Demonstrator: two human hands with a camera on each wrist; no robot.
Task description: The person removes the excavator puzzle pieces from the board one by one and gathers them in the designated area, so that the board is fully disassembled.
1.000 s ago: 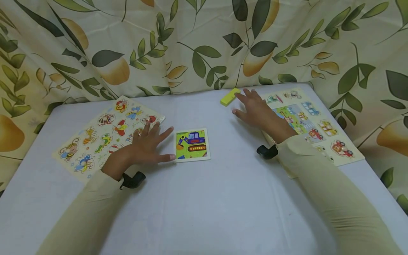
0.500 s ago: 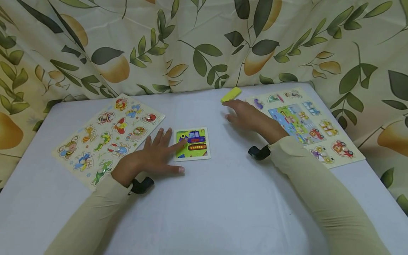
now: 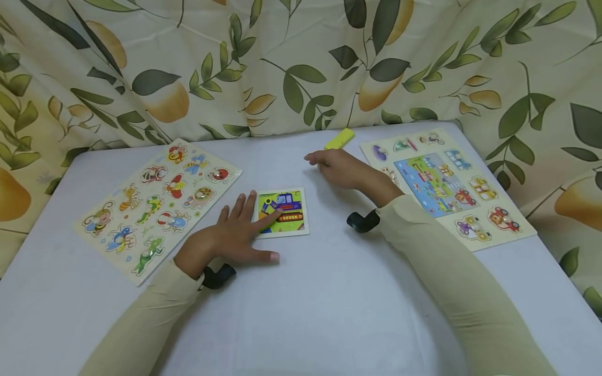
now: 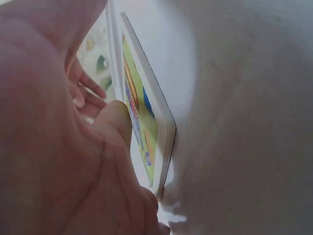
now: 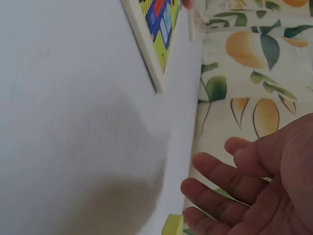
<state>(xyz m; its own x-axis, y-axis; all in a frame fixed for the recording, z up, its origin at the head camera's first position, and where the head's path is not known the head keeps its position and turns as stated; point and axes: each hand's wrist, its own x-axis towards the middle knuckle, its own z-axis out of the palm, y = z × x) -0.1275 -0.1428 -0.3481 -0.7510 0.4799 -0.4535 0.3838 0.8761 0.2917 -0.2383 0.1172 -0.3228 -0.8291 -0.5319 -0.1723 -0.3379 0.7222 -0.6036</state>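
A small square picture puzzle (image 3: 293, 224) of a purple excavator on a green ground lies in a white frame at mid-table. My left hand (image 3: 235, 236) is spread flat at its left side, the index finger reaching onto the picture and the thumb pointing right below the frame. In the left wrist view the puzzle (image 4: 166, 127) shows edge-on beyond the palm. My right hand (image 3: 345, 169) hovers behind and right of the puzzle, holding nothing, its fingers loosely bent in the right wrist view. Just behind it lies a yellow block (image 3: 340, 139), partly covered by the hand in the head view.
On the left lies a board of insect pieces (image 3: 155, 201). A vehicle puzzle board (image 3: 505, 194) is at the right, partly behind the right forearm. A leaf-and-fruit patterned curtain (image 3: 301, 62) hangs along the back edge of the white-covered table (image 3: 310, 313).
My left hand has moved right and its index finger now lies over the puzzle picture. My right hand has drifted left and toward me, off the yellow block's right side.
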